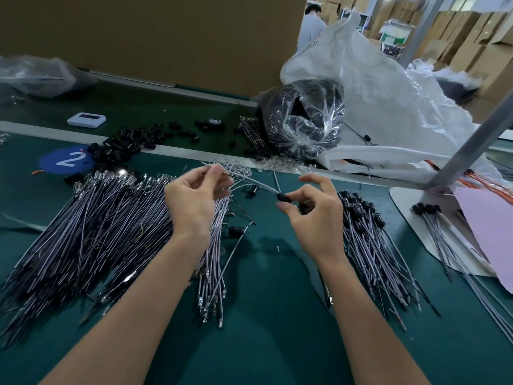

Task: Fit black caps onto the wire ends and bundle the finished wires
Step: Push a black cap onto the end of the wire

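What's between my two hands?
In the head view, thin grey wires run from the left hand to the black cap pinched by the right hand; a loose black cap lies on the green mat below.

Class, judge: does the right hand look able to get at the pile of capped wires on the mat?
Probably yes: the pile of capped wires lies beside the right hand, nothing between, though it pinches a black cap.

Light: bright, even, overhead | shadows: soft on green mat [272, 273] | glare: plastic bag [305, 115] | edges: bowed, softly blurred
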Tool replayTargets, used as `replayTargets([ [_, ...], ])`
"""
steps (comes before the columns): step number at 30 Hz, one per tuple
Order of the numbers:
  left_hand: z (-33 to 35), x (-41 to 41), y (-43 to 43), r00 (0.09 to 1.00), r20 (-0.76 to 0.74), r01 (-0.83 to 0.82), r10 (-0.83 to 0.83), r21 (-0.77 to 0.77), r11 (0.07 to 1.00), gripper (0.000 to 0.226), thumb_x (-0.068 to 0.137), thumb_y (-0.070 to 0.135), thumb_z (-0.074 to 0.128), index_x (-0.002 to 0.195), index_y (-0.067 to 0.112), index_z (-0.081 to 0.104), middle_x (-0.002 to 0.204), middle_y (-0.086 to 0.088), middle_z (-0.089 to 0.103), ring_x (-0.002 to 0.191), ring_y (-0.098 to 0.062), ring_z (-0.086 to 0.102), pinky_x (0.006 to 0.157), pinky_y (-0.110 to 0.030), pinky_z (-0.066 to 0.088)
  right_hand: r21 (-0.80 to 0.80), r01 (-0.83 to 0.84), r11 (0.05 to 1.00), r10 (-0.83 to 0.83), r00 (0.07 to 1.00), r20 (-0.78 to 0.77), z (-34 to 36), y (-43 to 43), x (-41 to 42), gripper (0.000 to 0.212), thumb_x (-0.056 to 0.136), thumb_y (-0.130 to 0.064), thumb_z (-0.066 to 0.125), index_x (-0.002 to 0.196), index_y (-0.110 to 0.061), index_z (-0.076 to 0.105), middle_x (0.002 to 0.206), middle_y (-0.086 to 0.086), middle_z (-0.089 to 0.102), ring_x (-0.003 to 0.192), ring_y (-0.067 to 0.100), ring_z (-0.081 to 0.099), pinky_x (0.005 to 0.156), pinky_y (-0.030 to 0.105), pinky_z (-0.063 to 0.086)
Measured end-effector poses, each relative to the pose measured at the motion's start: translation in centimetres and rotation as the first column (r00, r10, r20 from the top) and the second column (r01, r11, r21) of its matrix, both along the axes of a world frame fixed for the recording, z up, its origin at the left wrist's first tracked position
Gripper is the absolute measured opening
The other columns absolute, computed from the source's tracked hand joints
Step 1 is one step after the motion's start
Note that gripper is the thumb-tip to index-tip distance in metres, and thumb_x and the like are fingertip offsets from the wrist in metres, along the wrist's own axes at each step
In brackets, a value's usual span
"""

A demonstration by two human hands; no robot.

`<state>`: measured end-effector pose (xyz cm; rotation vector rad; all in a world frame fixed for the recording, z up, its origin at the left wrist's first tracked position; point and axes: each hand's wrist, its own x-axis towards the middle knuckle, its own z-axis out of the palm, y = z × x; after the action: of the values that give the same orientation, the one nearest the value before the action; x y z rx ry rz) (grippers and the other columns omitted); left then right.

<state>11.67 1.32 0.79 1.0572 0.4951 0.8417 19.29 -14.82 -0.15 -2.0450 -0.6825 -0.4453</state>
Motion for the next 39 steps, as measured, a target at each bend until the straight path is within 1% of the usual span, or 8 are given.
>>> replayTargets([
  [6,0.2,-0.2,0.1,0.997,0.071,0.018,-0.004,-0.189,0.982,0.005,0.089,0.004,0.065,0.088,0.001,0.069,0.073,-0.008,0.073,0.067,-0.018,0.072,0.064,-0.023,0.059,0.577,-0.069,0.814,0.38,0.815,-0.437,1.1,-0.2,0.0,0.009,0.074,-0.009,0.078,0.079,-0.012,0.071,0.108,-0.002,0.07,0.087,0.016,0.071,0.076,0.024,0.056],
  [10,0.4,-0.6,-0.2,0.927,0.074,0.372,-0.367,-0.084,0.924,0.011,0.088,0.003,0.061,0.087,0.003,0.071,0.082,-0.012,0.075,0.075,-0.024,0.073,0.066,-0.031,0.06,0.911,0.03,0.411,0.701,0.629,-0.337,1.8,-1.1,0.4,0.015,0.083,-0.018,0.061,0.095,-0.008,0.06,0.097,0.007,0.075,0.081,0.019,0.072,0.072,0.027,0.058],
  [12,0.5,-0.7,-0.6,0.882,0.07,0.465,-0.466,0.024,0.885,0.017,0.088,0.012,0.057,0.095,0.003,0.071,0.091,-0.012,0.074,0.084,-0.026,0.072,0.07,-0.034,0.059,0.943,0.072,0.324,0.745,0.596,-0.301,1.9,-1.5,0.5,0.023,0.084,-0.025,0.059,0.099,-0.007,0.06,0.089,0.005,0.074,0.069,0.013,0.069,0.061,0.023,0.056],
  [14,0.5,-0.7,-0.8,0.855,0.093,0.507,-0.51,0.06,0.86,0.03,0.087,0.028,0.056,0.1,0.006,0.071,0.097,-0.011,0.074,0.089,-0.025,0.07,0.073,-0.033,0.058,0.928,0.076,0.365,0.727,0.599,-0.335,1.9,-1.7,0.6,0.025,0.083,-0.029,0.061,0.095,-0.007,0.06,0.076,0.002,0.07,0.055,0.008,0.06,0.052,0.018,0.05],
  [20,-0.1,-0.1,-1.7,0.815,-0.105,0.58,-0.57,0.132,0.804,0.033,0.081,0.038,0.063,0.099,0.013,0.074,0.092,-0.008,0.075,0.083,-0.017,0.07,0.07,-0.028,0.058,0.611,-0.163,0.775,0.528,0.698,-0.484,1.3,0.5,-0.8,0.041,0.077,-0.029,0.068,0.112,-0.011,0.055,0.067,0.004,0.071,0.056,0.007,0.063,0.052,0.016,0.047],
  [27,-0.6,0.2,-1.5,0.819,-0.097,0.573,-0.566,0.074,0.816,0.021,0.072,0.03,0.07,0.086,0.017,0.078,0.08,-0.001,0.073,0.072,-0.01,0.067,0.068,-0.023,0.057,0.494,-0.253,0.831,0.49,0.754,-0.438,0.4,1.3,-1.7,0.038,0.075,-0.027,0.075,0.103,-0.01,0.056,0.07,0.013,0.072,0.055,0.015,0.062,0.056,0.027,0.049],
  [33,-0.5,0.3,-1.4,0.885,0.03,0.462,-0.465,0.081,0.883,0.017,0.082,0.017,0.065,0.095,0.01,0.073,0.089,-0.001,0.075,0.083,-0.011,0.069,0.071,-0.025,0.057,0.406,-0.328,0.853,0.503,0.722,-0.475,0.4,1.3,-1.8,0.009,0.089,-0.004,0.066,0.095,-0.007,0.07,0.07,0.005,0.074,0.055,0.009,0.066,0.053,0.013,0.048],
  [39,-0.6,0.3,-2.0,0.901,-0.005,0.428,-0.434,0.177,0.886,0.011,0.088,0.007,0.065,0.093,0.012,0.074,0.088,-0.005,0.076,0.083,-0.015,0.072,0.068,-0.024,0.058,0.406,-0.294,0.866,0.471,0.754,-0.458,0.3,1.3,-1.7,0.012,0.088,-0.003,0.067,0.081,-0.011,0.073,0.067,0.001,0.073,0.058,0.008,0.066,0.059,0.016,0.05],
])
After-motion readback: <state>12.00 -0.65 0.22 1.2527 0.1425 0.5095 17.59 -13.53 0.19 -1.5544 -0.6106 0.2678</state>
